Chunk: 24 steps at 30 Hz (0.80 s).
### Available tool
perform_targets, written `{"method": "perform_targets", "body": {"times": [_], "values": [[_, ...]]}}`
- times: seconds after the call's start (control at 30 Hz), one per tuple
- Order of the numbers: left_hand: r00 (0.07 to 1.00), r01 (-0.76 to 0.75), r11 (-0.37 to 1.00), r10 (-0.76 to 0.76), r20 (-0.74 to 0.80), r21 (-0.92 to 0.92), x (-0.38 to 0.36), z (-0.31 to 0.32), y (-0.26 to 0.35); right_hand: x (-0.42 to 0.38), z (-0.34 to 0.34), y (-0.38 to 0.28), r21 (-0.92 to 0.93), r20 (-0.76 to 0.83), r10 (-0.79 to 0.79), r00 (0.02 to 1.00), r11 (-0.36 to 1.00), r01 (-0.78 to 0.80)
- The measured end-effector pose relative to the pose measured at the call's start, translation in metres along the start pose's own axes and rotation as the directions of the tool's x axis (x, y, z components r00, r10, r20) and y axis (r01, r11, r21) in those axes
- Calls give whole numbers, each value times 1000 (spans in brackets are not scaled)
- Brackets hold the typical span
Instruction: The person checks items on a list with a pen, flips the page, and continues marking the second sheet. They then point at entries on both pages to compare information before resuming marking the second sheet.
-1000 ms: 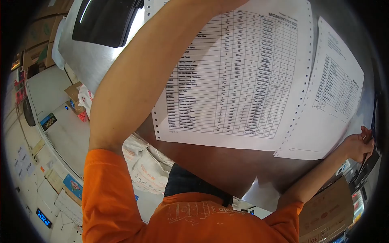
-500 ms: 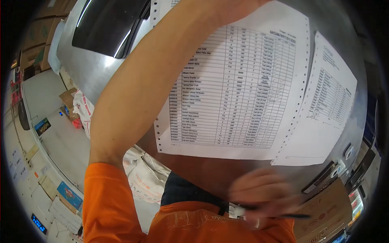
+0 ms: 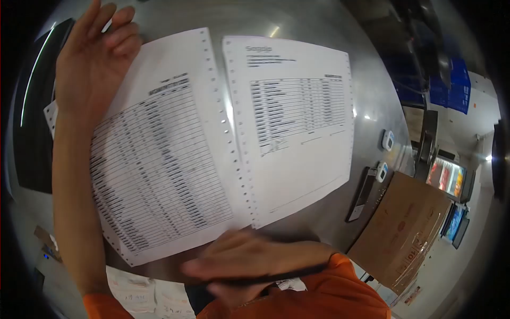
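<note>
In the head view, the left printed sheet (image 3: 164, 154) and right printed sheet (image 3: 297, 133) are laid face up side by side on the worktop (image 3: 366, 103), presumably for easy reading. Their long axes run away from the body, the left's top leaning leftward. That sheet is partly covered by the loosely curled, empty left hand (image 3: 93, 69); a dark slim object (image 3: 289, 275) is gripped by the blurred right hand (image 3: 241, 260).

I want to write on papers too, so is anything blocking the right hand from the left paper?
Nothing visible does. The blurred right hand, holding a long dark thing, is beside the left paper's near edge. The left hand and forearm cover only its left side.
</note>
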<state>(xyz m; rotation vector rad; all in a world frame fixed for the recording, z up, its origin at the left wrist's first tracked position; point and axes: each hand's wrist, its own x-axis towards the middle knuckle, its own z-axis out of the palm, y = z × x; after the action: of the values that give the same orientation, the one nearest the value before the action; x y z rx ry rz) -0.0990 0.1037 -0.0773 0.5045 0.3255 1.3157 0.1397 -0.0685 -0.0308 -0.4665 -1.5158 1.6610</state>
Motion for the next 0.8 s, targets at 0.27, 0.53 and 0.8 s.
{"method": "perform_targets", "body": {"times": [0.27, 0.53, 0.8], "values": [[978, -207, 179, 30, 205, 962, -7, 20, -31, 13, -201, -61, -387, -764, -224, 606, 910, -151], [925, -380, -427, -172, 339, 820, -11, 41, -48, -18, -276, -26, -297, -748, -170, 642, 950, -94], [932, -361, -563, -240, 271, 744, -12, 45, -51, -22, -273, -22, -382, -703, -220, 676, 919, -98]]}}
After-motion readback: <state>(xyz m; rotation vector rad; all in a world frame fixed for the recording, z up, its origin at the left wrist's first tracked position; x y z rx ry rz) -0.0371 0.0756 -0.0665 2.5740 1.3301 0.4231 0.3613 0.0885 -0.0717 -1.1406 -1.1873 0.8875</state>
